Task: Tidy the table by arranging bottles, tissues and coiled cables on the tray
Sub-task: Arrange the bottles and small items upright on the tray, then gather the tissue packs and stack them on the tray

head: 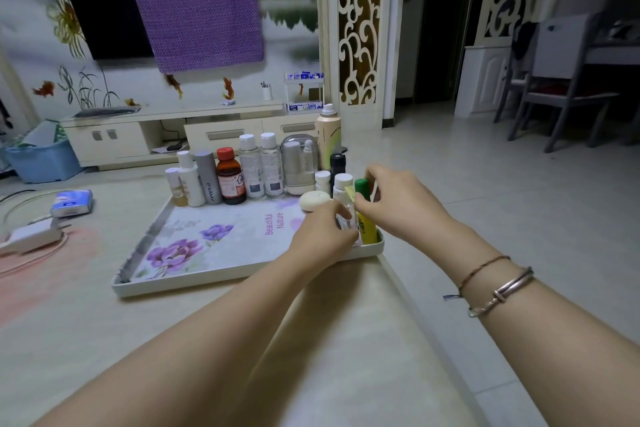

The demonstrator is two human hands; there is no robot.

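A white tray [194,284] with purple flowers lies on the table. Several bottles stand along its far edge, among them a brown bottle with a red cap [230,180] and a tall spray can [328,139]. At the tray's right end my right hand [398,201] grips a yellow bottle with a green cap [366,222], upright. My left hand [322,232] pinches a small clear item [346,222] next to it; what it is I cannot tell. A blue tissue pack [71,203] and a white charger with cable [33,236] lie on the table, left of the tray.
A white oval soap-like piece [313,201] sits on the tray by my left hand. The table's right edge [415,305] runs close to the tray's right rim. Beyond are a TV cabinet [138,135], a blue bin [41,159] and grey chairs [561,94].
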